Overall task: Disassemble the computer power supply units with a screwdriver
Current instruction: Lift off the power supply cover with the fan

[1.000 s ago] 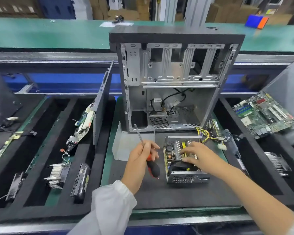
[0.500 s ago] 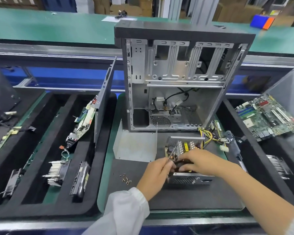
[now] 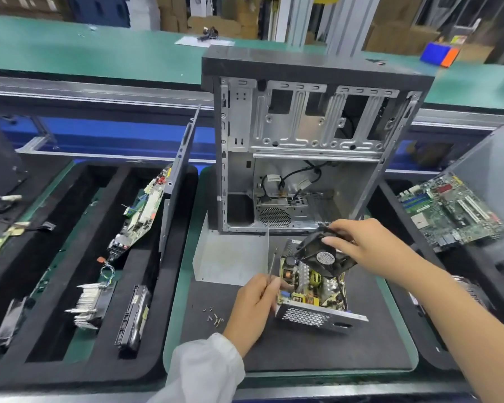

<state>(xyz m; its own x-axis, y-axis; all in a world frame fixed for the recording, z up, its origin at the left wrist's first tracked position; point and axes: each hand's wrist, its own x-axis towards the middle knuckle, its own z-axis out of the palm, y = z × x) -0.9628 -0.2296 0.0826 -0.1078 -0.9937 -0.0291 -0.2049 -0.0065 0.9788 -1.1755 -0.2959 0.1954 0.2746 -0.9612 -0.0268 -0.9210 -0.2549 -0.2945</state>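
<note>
An opened power supply unit [image 3: 312, 292] lies on the black mat [image 3: 303, 350], its circuit board showing. My right hand [image 3: 358, 245] grips a black cooling fan [image 3: 323, 257] and holds it tilted above the unit, a cable still running down into it. My left hand [image 3: 253, 303] holds the screwdriver [image 3: 272, 261] with its shaft pointing up, beside the unit's left wall. Several loose screws [image 3: 214, 317] lie on the mat left of my left hand.
An empty computer case [image 3: 309, 141] stands upright behind the unit, a grey metal cover plate [image 3: 230, 257] in front of it. Black trays at left hold a circuit board [image 3: 141, 213], a heatsink [image 3: 89, 303] and a drive [image 3: 133, 315]. A motherboard [image 3: 448, 210] lies at right.
My right hand has lifted the fan up out of the power supply unit and tilted it. My left hand has shifted to the unit's left side with the screwdriver upright.
</note>
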